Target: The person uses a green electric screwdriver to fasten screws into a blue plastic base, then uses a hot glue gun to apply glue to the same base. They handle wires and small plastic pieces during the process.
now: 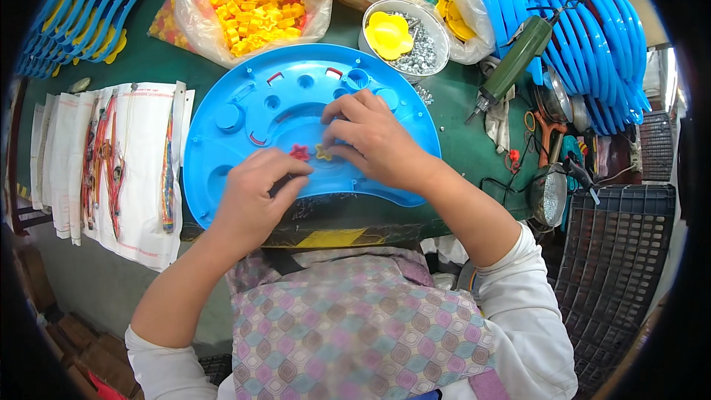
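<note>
A blue curved plastic panel [385, 170] lies on the green table in front of me, showing round recesses, slots and small posts. Near its middle are a small red star piece [299, 152] and a small yellow star piece [324, 152], side by side. My left hand [255, 189] is over the panel's near left part, thumb and forefinger apart, fingertips just below the red star. Over the right part, my right hand [374, 137] bends its fingers down, with thumb and a fingertip at the yellow star. The undersides of the right fingers are hidden.
Behind the panel stand a bag of yellow and red stars [255, 11] and a tub of screws [422, 48] with a yellow flower piece [389, 35]. A green electric screwdriver [515, 63] hangs at right. Blue frames [600, 44] are stacked beyond; wire bundles [111, 155] lie left.
</note>
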### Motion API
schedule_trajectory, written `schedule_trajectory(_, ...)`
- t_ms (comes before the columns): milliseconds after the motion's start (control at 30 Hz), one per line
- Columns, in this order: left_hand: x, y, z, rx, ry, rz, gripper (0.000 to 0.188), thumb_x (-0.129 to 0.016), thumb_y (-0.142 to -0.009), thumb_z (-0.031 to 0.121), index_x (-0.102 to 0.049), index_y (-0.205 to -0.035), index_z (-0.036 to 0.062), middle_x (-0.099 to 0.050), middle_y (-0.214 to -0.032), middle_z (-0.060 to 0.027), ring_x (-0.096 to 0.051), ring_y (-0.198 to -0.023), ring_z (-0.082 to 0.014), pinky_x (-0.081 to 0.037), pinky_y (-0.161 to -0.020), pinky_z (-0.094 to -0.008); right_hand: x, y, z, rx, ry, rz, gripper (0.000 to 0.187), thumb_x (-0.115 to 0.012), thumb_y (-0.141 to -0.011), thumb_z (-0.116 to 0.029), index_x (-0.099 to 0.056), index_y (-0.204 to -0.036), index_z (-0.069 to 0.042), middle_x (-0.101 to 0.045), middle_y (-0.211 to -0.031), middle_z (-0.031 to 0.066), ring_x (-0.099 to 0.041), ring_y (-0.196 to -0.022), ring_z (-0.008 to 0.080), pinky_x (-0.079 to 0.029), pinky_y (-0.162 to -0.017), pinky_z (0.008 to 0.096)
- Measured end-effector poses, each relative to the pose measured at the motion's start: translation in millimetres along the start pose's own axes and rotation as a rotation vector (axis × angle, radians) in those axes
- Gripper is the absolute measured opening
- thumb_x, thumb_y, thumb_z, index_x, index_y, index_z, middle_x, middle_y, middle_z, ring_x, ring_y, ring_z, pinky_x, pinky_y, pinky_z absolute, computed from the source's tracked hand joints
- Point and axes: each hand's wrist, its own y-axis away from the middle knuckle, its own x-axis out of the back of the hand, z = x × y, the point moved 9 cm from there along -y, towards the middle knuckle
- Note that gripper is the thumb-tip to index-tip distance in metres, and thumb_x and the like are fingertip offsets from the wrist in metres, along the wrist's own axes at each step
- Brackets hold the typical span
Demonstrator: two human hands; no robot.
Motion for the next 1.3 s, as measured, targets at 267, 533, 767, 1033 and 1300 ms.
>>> schedule_trajectory(267,-2,-3,2,0.027,-0.051,-0.048,0.012,-0.070,-0.087,0.007,-0.072,-0.098,0.0024,-0.070,-0.091,-0.0134,-0.065,-0.087,-0.0315,-0.051,-0.079,-0.0397,-1,-10,-4,-0.020,0.064,-0.040,0.004,-0.071,-0.084,-0.013,-0.069,-0.087,-0.010,-0.060,-0.108,0.0079,-0.053,-0.104,0.0288,-0.045,-0.087,0.0409)
schedule_trajectory(533,4,-13,-13,0.225,0.227,-0.077,0.012,-0.069,-0.089,0.007,-0.073,-0.100,0.0022,-0.073,-0.096,-0.0140,-0.068,-0.084,-0.0302,-0.053,-0.078,-0.0382,-3,-19,-5,-0.093,0.126,-0.050,0.011,-0.072,-0.077,-0.014,-0.069,-0.081,-0.004,-0.060,-0.102,0.0101,-0.054,-0.101,0.0289,-0.047,-0.083,0.0409)
schedule_trajectory(767,15,-27,5,-0.138,-0.374,-0.003,0.012,-0.074,-0.082,0.004,-0.070,-0.093,0.0045,-0.067,-0.097,-0.0087,-0.060,-0.094,-0.0289,-0.049,-0.086,-0.0393,-6,-17,-1,-0.150,0.106,-0.038,0.013,-0.074,-0.073,-0.011,-0.065,-0.080,-0.006,-0.058,-0.104,0.0090,-0.052,-0.097,0.0291,-0.045,-0.084,0.0406)
schedule_trajectory(1033,4,-32,1,-0.139,-0.456,-0.113,0.015,-0.074,-0.080,0.003,-0.067,-0.092,0.0067,-0.057,-0.113,-0.0098,-0.049,-0.113,-0.0319,-0.041,-0.100,-0.0422,9,-9,-3,-0.144,0.017,0.098,0.017,-0.076,-0.077,-0.010,-0.065,-0.089,-0.006,-0.058,-0.105,0.0096,-0.053,-0.101,0.0297,-0.045,-0.086,0.0405)
schedule_trajectory(1300,1,-38,2,-0.075,-0.479,-0.158,0.017,-0.076,-0.078,0.003,-0.067,-0.092,0.0061,-0.056,-0.113,-0.0110,-0.049,-0.110,-0.0326,-0.043,-0.099,-0.0415,140,87,51,-0.359,0.290,1.028,0.038,-0.074,-0.086,-0.011,-0.061,-0.120,-0.004,-0.059,-0.121,0.0117,-0.056,-0.109,0.0250,-0.047,-0.091,0.0388)
